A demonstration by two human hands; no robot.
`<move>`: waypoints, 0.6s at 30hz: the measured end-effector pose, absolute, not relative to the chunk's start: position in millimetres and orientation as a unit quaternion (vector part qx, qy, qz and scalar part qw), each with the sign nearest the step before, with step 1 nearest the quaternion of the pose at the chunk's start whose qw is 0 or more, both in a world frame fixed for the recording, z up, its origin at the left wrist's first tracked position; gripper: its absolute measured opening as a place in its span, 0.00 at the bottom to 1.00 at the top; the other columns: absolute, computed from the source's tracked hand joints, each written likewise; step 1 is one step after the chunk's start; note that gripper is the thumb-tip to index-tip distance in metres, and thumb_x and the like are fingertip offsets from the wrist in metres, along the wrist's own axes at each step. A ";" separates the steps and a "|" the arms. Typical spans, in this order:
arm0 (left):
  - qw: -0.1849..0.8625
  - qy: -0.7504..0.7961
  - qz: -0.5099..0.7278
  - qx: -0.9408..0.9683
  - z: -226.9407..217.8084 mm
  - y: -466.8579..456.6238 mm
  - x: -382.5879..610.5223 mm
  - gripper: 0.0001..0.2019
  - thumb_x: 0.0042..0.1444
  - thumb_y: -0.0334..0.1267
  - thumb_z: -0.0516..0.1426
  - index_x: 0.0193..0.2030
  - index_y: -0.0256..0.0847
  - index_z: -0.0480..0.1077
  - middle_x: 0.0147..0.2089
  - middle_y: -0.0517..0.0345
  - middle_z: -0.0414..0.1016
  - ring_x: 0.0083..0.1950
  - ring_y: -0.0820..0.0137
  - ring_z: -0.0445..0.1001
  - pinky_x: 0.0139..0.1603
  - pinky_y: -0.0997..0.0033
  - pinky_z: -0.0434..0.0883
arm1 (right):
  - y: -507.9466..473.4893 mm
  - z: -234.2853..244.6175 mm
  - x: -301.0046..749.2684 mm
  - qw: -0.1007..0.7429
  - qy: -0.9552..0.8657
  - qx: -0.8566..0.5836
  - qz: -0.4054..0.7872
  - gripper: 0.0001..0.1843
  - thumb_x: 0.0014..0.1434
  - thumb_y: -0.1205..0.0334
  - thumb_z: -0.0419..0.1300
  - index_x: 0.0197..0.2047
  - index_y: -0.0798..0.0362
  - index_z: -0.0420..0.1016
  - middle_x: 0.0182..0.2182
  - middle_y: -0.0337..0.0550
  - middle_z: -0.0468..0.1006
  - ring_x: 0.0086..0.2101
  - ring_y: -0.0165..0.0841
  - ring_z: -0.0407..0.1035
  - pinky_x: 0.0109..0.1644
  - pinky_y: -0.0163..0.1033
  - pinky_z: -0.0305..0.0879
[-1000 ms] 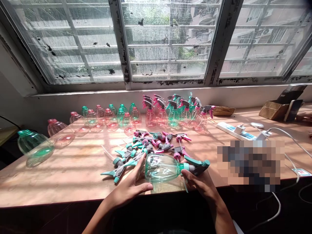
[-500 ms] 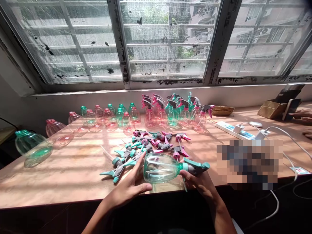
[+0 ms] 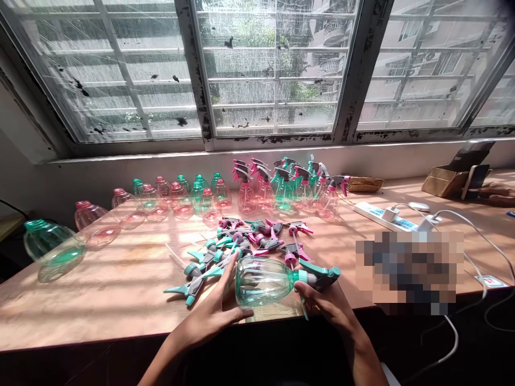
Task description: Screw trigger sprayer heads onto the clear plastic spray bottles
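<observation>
The neck of a green bottle (image 3: pixel 261 284) is grasped by the right hand (image 3: pixel 328 305), where it is met by a green-and-grey spray head (image 3: pixel 317 277). The bottle is held on its side at the near edge of the table (image 3: pixel 120 313). Its base is flanked by the spread left hand (image 3: pixel 215 308); whether it is gripped there cannot be told. Just beyond, loose spray heads (image 3: pixel 261 239) are piled. Behind these, fitted bottles (image 3: pixel 284 197) are lined up, with bare-mouthed bottles (image 3: pixel 182 201) ranged to their left. A power strip (image 3: pixel 368 210) is laid at right.
</observation>
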State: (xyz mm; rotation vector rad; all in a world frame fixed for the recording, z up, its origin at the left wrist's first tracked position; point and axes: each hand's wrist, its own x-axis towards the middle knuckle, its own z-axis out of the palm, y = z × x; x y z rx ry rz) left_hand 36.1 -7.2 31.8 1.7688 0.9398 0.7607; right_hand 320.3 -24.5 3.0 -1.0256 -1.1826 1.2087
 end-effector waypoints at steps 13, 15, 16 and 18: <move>0.437 0.383 0.312 0.752 30.6 -8.2 34.7 0.48 0.66 0.46 0.61 0.79 0.53 0.30 0.82 0.59 0.29 0.81 0.52 0.28 0.78 0.49 0.34 | -27.2 5.6 318.3 0.544 -0.492 -0.433 0.524 0.23 0.52 0.41 0.73 0.31 0.53 0.76 0.23 0.33 0.66 0.22 0.28 0.59 0.24 0.33 0.57; 0.459 0.387 0.309 0.737 27.3 -6.6 32.9 0.53 0.63 0.46 0.64 0.79 0.53 0.28 0.82 0.59 0.28 0.81 0.51 0.28 0.79 0.50 0.35 | -25.7 5.2 319.2 0.537 -0.506 -0.430 0.521 0.22 0.53 0.42 0.73 0.38 0.52 0.78 0.23 0.33 0.67 0.23 0.28 0.60 0.25 0.34 0.59; 0.468 0.391 0.307 0.731 25.5 -5.7 32.1 0.54 0.61 0.46 0.66 0.79 0.53 0.29 0.82 0.59 0.29 0.81 0.51 0.30 0.79 0.50 0.36 | -25.0 5.0 319.6 0.534 -0.509 -0.428 0.522 0.23 0.53 0.42 0.74 0.40 0.51 0.78 0.23 0.32 0.67 0.22 0.28 0.60 0.25 0.34 0.59; 0.479 0.399 0.301 0.722 23.2 -4.7 31.1 0.54 0.60 0.47 0.67 0.79 0.53 0.31 0.82 0.59 0.33 0.81 0.49 0.35 0.79 0.49 0.38 | -24.4 4.7 320.3 0.535 -0.508 -0.427 0.522 0.23 0.52 0.42 0.74 0.43 0.50 0.78 0.22 0.32 0.66 0.22 0.28 0.58 0.25 0.34 0.57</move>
